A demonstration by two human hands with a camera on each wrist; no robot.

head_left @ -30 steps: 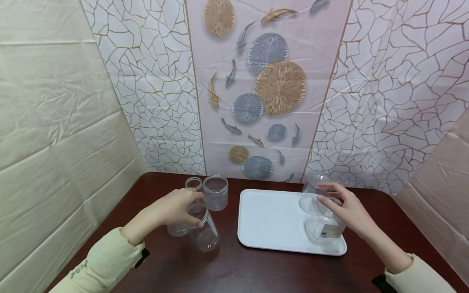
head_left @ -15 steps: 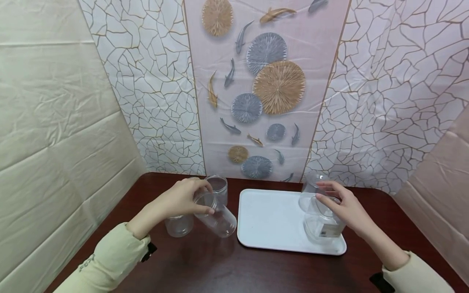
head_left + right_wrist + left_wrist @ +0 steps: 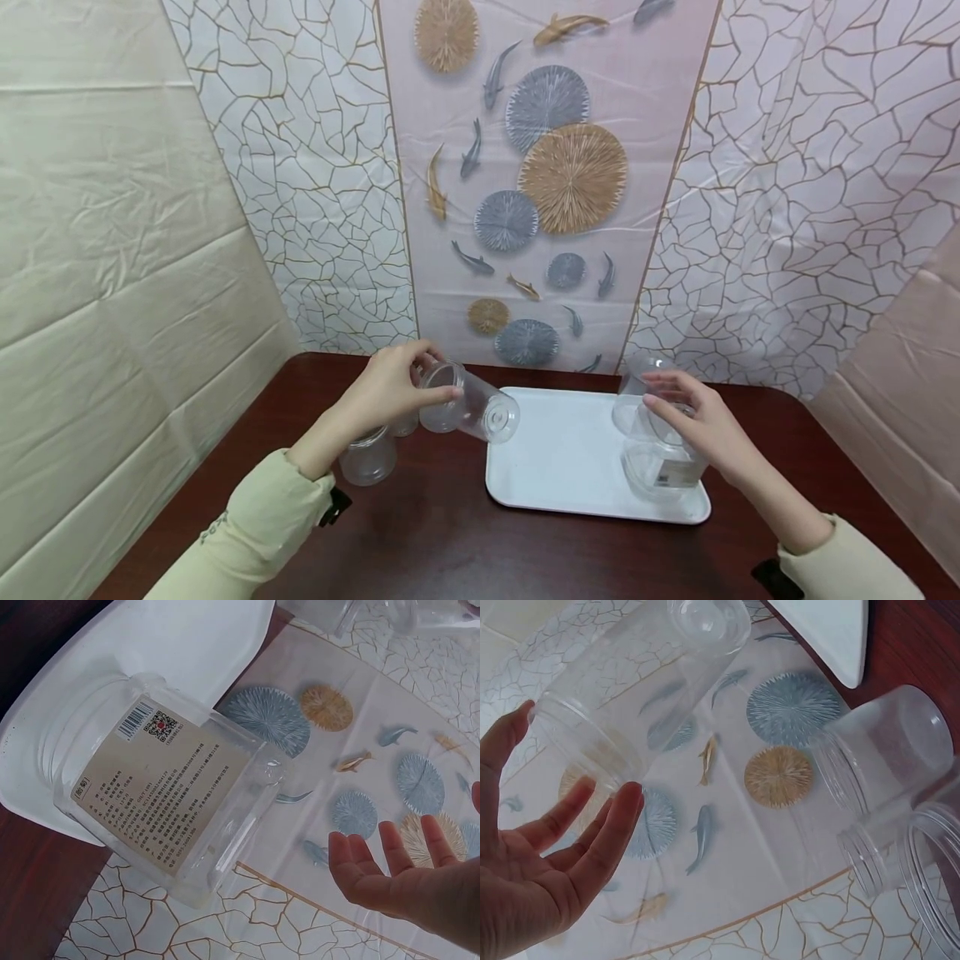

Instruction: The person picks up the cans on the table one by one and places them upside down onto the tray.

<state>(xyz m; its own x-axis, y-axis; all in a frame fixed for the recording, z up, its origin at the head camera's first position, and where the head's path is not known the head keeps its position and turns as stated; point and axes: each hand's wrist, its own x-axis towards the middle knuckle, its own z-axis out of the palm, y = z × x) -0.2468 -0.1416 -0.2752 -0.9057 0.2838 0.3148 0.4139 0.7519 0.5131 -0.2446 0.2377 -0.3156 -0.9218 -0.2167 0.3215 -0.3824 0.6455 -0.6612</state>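
My left hand [image 3: 386, 387] grips a clear jar [image 3: 487, 407] near its mouth, thumb on one side and fingers on the other. Held in the air, the jar tilts with its base toward the left end of a white tray [image 3: 555, 458]. In the left wrist view the fingertips touch the jar [image 3: 645, 682] around its rim. My right hand [image 3: 708, 425] hovers beside a labelled clear jar [image 3: 675, 471], which stands mouth down on the tray's right end. The right wrist view has a gap between the relaxed fingers [image 3: 397, 847] and that jar [image 3: 157, 787].
Left of the tray, a short clear jar [image 3: 369, 461] stands on the dark red table [image 3: 450, 542]. Behind it are a wider jar [image 3: 437, 419] and a narrow one [image 3: 405, 425], partly hidden by the left hand. Another clear jar [image 3: 633, 392] stands at the tray's back right.
My left hand has lifted the jar from among the others, raised it and carried it right, tipping its base up toward the tray. The right hand has barely moved.
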